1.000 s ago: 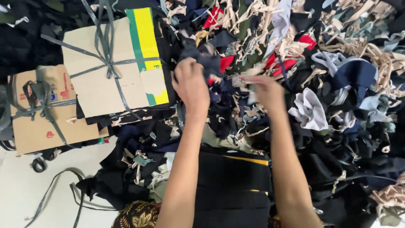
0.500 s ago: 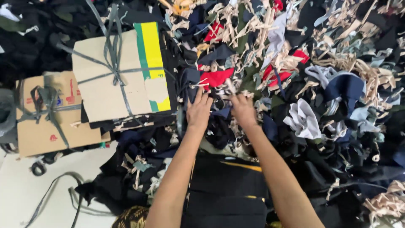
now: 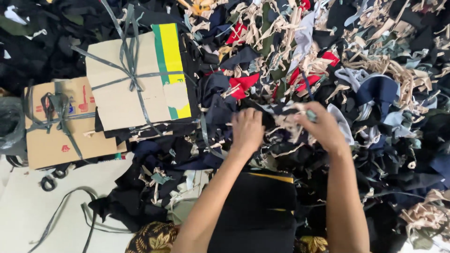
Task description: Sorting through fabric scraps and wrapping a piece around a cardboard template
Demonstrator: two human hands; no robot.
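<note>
A big heap of fabric scraps [image 3: 375,84] in black, navy, red, grey and beige fills the right and top of the head view. My left hand [image 3: 247,130] rests fingers-down on dark scraps near the middle of the heap. To its right, my right hand [image 3: 323,127] is closed on a tangle of beige and pale strips [image 3: 289,122] lifted a little off the pile. A red scrap [image 3: 243,85] lies just beyond my left hand. A neat stack of black cloth [image 3: 262,206] with a yellow edge sits between my forearms.
Two cardboard-covered bundles tied with grey strapping lie at the left, the larger [image 3: 136,79] with a green and yellow stripe, the smaller [image 3: 61,124] beside it. Loose grey straps [image 3: 61,215] trail on the pale floor [image 3: 28,211]. A patterned brown cloth [image 3: 152,238] shows at the bottom.
Both hands have drawn back towards me from further up the heap. My right hand has shifted right and closed on a tangle of beige strips.
</note>
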